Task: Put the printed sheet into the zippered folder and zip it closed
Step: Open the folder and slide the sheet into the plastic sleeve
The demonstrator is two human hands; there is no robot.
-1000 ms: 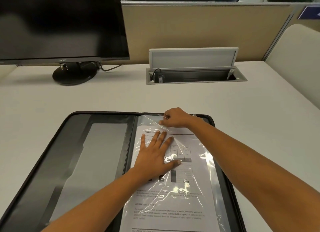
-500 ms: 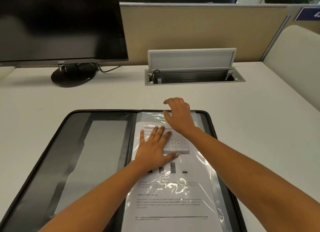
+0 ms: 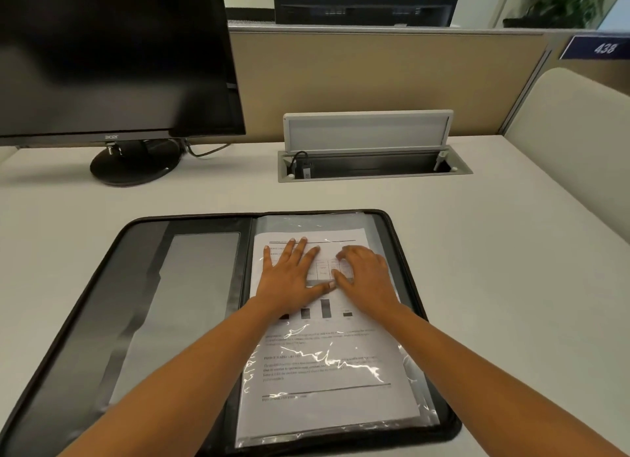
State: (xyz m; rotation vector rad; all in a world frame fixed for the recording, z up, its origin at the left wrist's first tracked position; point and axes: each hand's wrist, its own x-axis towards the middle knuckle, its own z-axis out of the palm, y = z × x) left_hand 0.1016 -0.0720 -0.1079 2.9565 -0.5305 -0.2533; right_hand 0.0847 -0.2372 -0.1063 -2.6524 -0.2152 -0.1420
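A black zippered folder [image 3: 102, 306] lies open flat on the white desk. The printed sheet [image 3: 320, 364], with text, a table and a bar chart, sits inside a clear plastic sleeve on the folder's right half. My left hand [image 3: 293, 279] rests flat on the upper part of the sheet, fingers spread and straight. Beside it, my right hand [image 3: 366, 279] presses on the sleeve with fingers slightly bent. Both hands cover part of the table on the sheet. The folder's left half shows grey pockets.
A black monitor [image 3: 112, 57] on a round stand stands at the back left. An open cable box [image 3: 371, 165] with a raised lid is set into the desk behind the folder. A beige partition [image 3: 375, 81] closes the back and right.
My right hand has let go of the sleeve's top edge and come back down onto the sheet beside my left hand. The left hand stays flat in place.
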